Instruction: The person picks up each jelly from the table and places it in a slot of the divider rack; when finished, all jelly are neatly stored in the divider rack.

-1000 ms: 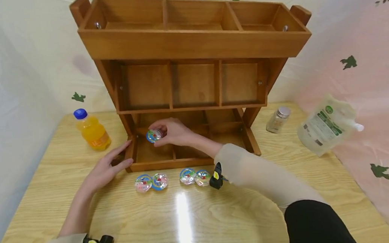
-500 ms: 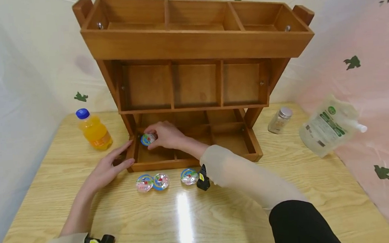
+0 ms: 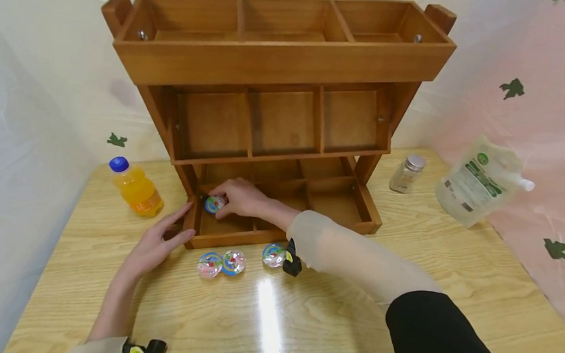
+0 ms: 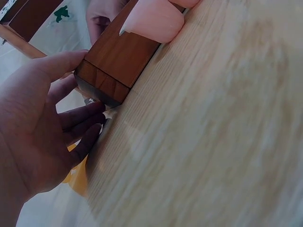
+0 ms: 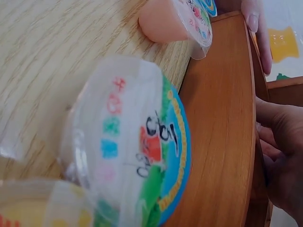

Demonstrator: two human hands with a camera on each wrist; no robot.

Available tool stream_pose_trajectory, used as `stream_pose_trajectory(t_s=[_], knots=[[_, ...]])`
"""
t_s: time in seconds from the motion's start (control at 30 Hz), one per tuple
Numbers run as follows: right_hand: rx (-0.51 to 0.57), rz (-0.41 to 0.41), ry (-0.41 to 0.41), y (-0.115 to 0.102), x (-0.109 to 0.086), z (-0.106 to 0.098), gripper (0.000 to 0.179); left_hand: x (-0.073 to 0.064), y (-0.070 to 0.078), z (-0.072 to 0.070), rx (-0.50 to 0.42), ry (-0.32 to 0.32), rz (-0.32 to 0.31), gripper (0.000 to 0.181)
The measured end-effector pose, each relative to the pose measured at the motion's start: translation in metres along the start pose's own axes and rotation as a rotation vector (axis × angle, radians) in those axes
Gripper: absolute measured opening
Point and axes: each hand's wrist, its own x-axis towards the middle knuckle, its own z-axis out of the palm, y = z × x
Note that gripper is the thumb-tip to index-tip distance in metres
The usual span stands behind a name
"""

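Note:
In the head view, my right hand (image 3: 244, 198) pinches a jelly cup (image 3: 214, 204) low in the front left compartment of the wooden rack (image 3: 228, 239). Its printed lid shows; the cup body is largely hidden. Resting against the rack's lower left corner is my left hand (image 3: 156, 245), thumb in front and fingers along the side, mostly straight. On the table before the rack lie a pink jelly cup (image 3: 210, 264), a second jelly cup (image 3: 233, 262) touching it, and a third jelly cup (image 3: 273, 255) beside my right wrist. A yellowish cup (image 5: 42, 203) shows at the right wrist view's edge.
An orange drink bottle (image 3: 137, 188) stands left of the rack. To its right are a small lidded jar (image 3: 407, 174) and a spouted pouch (image 3: 479, 182). The rack's upper tiers, each divided into compartments, overhang the bottom one.
My right hand has moved slightly left and down with the jelly cup, lower into the compartment. Its wrist now covers one table cup seen earlier. The left hand stays at the corner.

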Motion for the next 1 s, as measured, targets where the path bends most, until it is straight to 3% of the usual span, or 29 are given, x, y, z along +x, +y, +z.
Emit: stream_pose_trajectory(t_s=[0.2, 0.4, 0.63, 1.0], knots=[[0.018, -0.030, -0.013, 0.004, -0.003, -0.010, 0.064, -0.001, -0.001, 0.000, -0.010, 0.007, -0.003, 0.070], [0.084, -0.070, 0.035, 0.010, -0.024, -0.029, 0.043, -0.001, -0.002, 0.002, -0.017, 0.004, -0.003, 0.070], [0.282, -0.104, 0.115, 0.024, -0.063, -0.047, 0.033, 0.003, -0.001, -0.003, -0.008, 0.006, 0.022, 0.069], [0.374, -0.096, 0.221, 0.054, -0.144, -0.050, 0.028, -0.001, -0.003, -0.001, 0.006, 0.018, 0.047, 0.068]])
